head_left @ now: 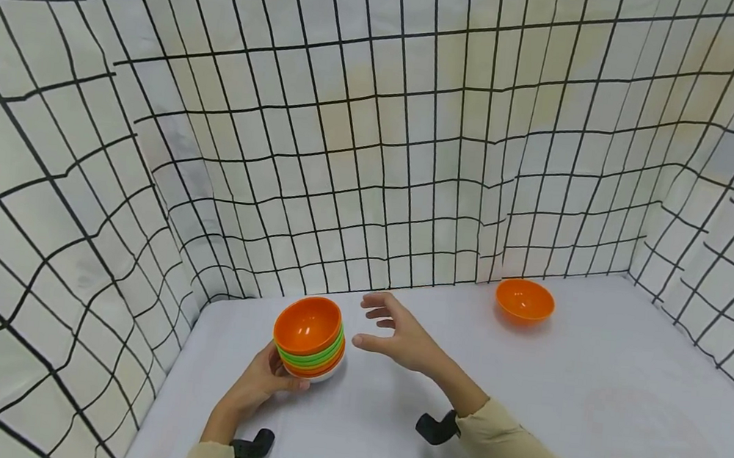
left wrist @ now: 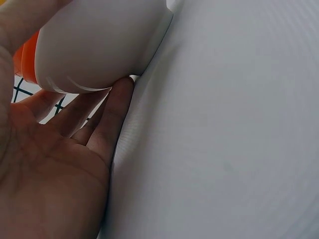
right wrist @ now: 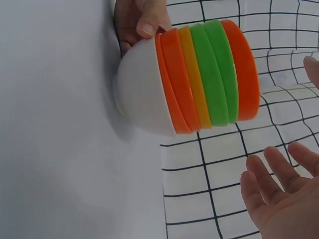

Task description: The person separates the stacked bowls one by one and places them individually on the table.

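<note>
A stack of nested bowls (head_left: 309,329) stands on the table, left of centre in the head view. Its lowest bowl is white (right wrist: 142,89), with orange, yellow and green rims above and an orange bowl (right wrist: 242,69) on top. My left hand (head_left: 261,381) holds the stack low on its left side, thumb in front and fingers behind. In the left wrist view, those fingers (left wrist: 94,117) touch the white bowl's wall close to the tabletop. To the right of the stack, my right hand (head_left: 402,335) hovers with fingers spread apart, holding nothing and not touching the bowls.
A single orange bowl (head_left: 524,301) sits at the back right of the white-covered table (head_left: 589,398), close to the rear wall. White cloth walls with a black grid (head_left: 376,134) rise at the back and on both sides.
</note>
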Available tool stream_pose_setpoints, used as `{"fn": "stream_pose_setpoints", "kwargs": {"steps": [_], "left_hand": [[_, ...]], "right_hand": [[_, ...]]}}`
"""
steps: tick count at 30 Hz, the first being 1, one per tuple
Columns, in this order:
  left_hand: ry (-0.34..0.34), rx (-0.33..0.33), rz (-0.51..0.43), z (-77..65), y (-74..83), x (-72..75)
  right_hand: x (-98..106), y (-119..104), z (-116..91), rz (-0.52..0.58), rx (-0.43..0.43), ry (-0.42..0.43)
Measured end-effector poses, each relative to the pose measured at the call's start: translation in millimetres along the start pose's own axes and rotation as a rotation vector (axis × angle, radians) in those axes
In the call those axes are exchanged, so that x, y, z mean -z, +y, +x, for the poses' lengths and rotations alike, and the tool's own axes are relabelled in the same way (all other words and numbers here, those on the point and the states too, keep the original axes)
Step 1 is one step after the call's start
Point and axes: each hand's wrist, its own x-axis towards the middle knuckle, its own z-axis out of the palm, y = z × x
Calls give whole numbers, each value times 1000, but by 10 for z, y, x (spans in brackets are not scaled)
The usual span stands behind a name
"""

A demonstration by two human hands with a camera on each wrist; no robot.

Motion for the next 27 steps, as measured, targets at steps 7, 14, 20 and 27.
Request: {"fn": "stream_pose_setpoints", "kwargs": {"steps": [7,14,20,27], "left_hand": [[16,4,21,-8,10,-9],[12,7,19,0,7,-14],[10,9,18,2,11,-13],[4,7,17,6,12,-10]], "right_hand": [[-265,63,220,40,7,-102],[-382,84,377,19,6,-176],[-428,110,467,7,4,-229],[-451,129,544,16,-15,-262]]}}
